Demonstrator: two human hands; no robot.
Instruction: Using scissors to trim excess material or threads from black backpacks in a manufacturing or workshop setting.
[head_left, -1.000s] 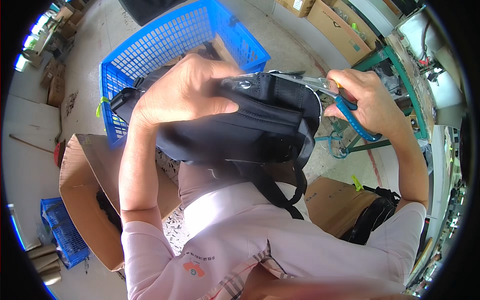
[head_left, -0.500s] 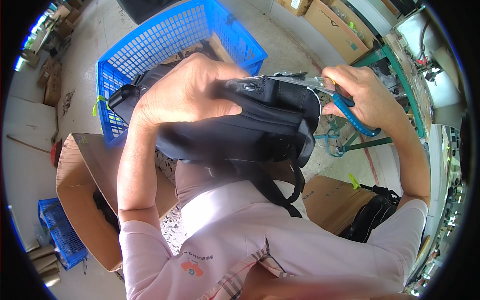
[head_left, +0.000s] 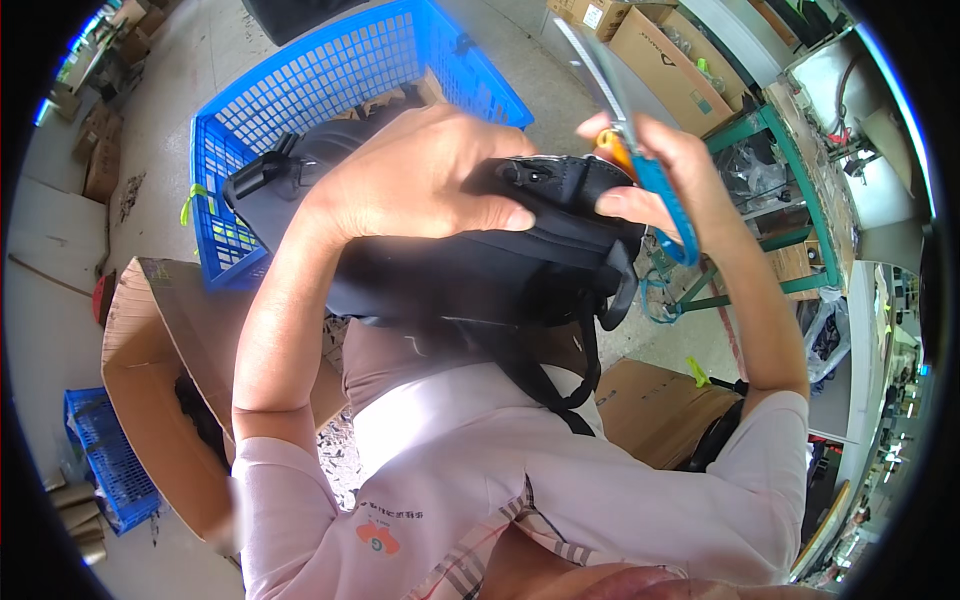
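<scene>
A black fabric bag (head_left: 430, 275) lies across my lap, its zipped edge turned up and a strap hanging toward my waist. My left hand (head_left: 420, 180) is closed on that upper edge, thumb on the near side and fingers hidden behind. In my right hand (head_left: 685, 170) is a pair of scissors (head_left: 667, 200) with blue-wrapped handles and an orange part near the pivot. Their blades point up and away, clear of the fabric. My right thumb is at the bag's right end; whether it presses the cloth I cannot tell.
A blue plastic crate (head_left: 215, 150) stands just beyond the bag. An open cardboard box (head_left: 150, 340) is on my left, another carton (head_left: 650, 415) on my right. A green-framed bench (head_left: 825, 200) stands at the far right. Dark scraps litter the floor.
The scissors have swung from lying along the bag's edge to pointing up, away from it. My right hand has moved left, and my left hand slightly right along the edge.
</scene>
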